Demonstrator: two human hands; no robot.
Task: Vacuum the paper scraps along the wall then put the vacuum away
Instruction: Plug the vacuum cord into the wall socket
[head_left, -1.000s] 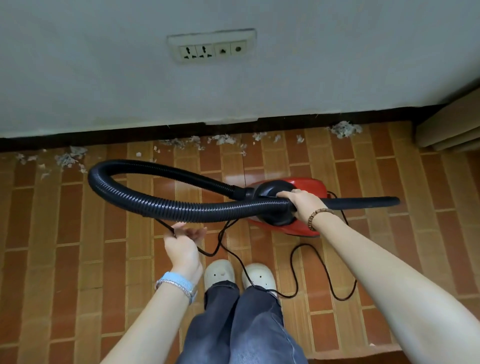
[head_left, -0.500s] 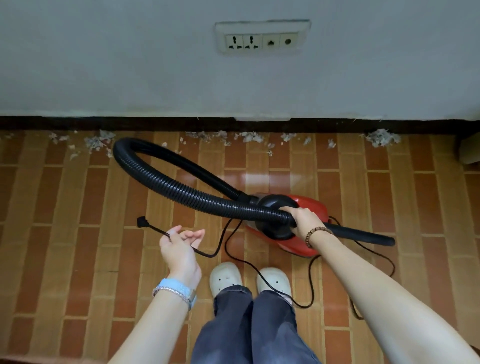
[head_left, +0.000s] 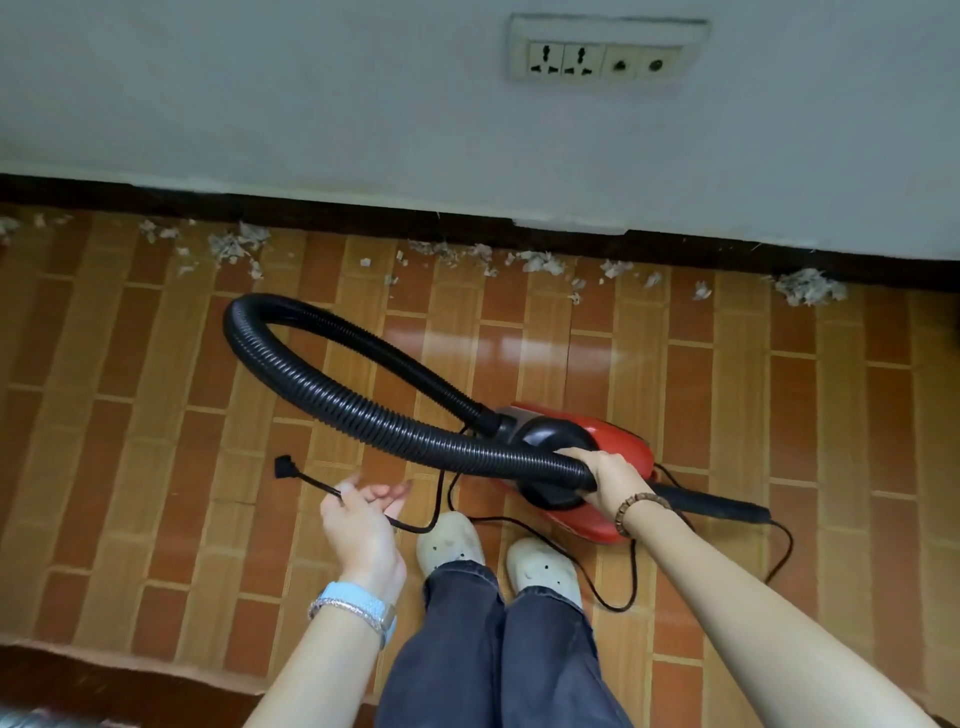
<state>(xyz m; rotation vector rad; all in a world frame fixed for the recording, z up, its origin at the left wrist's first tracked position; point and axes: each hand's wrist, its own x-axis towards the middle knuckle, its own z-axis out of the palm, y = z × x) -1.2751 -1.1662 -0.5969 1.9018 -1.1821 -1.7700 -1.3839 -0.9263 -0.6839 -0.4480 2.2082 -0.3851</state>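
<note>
The left hand (head_left: 363, 519) holds the power cord (head_left: 314, 481) in loosely curled fingers, just behind the plug (head_left: 283, 462). The plug juts out free and is not in the wall socket (head_left: 605, 57). The right hand (head_left: 610, 480) is wrapped round the far end of the ribbed hose (head_left: 311, 374), over the black top of the red vacuum (head_left: 623, 447); whether it also catches a carry handle I cannot tell. The vacuum is low before the shoes (head_left: 449, 540), well short of the paper scraps (head_left: 535, 260) strewn on the floor (head_left: 883, 415) against the skirting. It looks light enough for one hand. The hose seems springy and may fight its loop, so it is best held near the rigid nozzle (head_left: 717, 509). The limp cord trails round the feet, a likely snag.
</note>
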